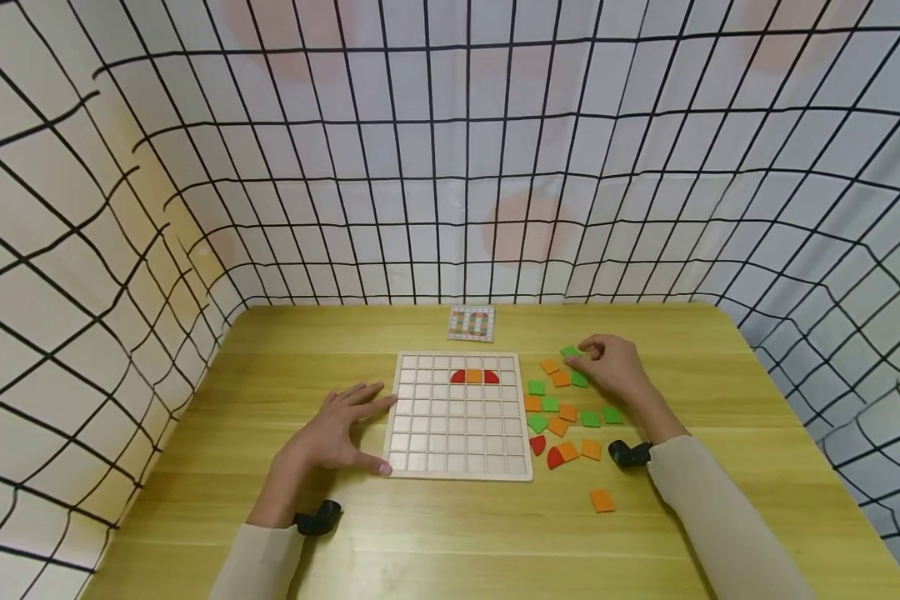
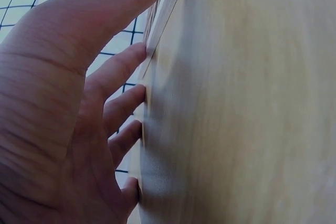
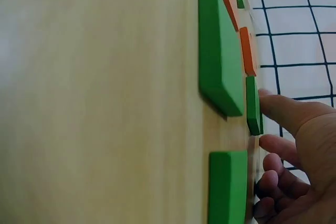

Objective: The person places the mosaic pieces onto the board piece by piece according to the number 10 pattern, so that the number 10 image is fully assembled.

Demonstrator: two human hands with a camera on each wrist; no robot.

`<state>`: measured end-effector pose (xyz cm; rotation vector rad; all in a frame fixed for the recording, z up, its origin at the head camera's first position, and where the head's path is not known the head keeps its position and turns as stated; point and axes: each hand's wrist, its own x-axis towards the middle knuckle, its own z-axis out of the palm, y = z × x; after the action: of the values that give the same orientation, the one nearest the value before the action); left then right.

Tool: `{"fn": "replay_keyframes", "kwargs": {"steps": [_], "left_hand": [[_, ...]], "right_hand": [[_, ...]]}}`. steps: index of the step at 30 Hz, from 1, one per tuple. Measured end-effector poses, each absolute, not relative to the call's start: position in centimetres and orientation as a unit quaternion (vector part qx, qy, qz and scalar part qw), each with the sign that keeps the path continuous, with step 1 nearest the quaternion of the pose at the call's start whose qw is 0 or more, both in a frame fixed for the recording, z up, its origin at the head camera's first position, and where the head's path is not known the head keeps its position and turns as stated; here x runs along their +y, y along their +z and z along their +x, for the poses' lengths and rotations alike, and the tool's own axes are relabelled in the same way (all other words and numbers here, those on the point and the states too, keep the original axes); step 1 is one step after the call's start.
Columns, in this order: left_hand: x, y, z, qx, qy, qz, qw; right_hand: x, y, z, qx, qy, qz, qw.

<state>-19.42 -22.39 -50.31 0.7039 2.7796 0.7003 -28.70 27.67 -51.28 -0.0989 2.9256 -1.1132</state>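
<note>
A square pale wooden grid board (image 1: 457, 423) lies on the table. Two red quarter-circle tiles (image 1: 491, 377) flank an orange square tile (image 1: 475, 377) in one of its upper rows. My left hand (image 1: 330, 433) is spread at the board's left side, its thumb and forefinger at the edge; the left wrist view shows the same hand (image 2: 79, 108) with fingers apart. My right hand (image 1: 617, 364) is at the far end of the loose tiles, thumb and forefinger apart beside a green tile (image 1: 569, 352). In the right wrist view, this hand's (image 3: 310, 150) other fingers are curled.
Loose green (image 1: 590, 418), orange (image 1: 591, 449) and red (image 1: 537, 444) tiles lie scattered right of the board. One orange tile (image 1: 602, 501) sits nearer the front. A small patterned card (image 1: 471, 323) lies behind the board. A grid-patterned curtain (image 1: 450, 150) surrounds the table (image 1: 435, 550).
</note>
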Motion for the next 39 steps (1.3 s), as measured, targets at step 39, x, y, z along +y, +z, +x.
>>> {"fn": "replay_keyframes", "kwargs": {"steps": [39], "left_hand": [[-22.4,-50.2,-19.4,0.939,0.232,0.238,0.090]], "right_hand": [[26.8,-50.4,-27.2,0.929,-0.353,-0.108,-0.004]]}}
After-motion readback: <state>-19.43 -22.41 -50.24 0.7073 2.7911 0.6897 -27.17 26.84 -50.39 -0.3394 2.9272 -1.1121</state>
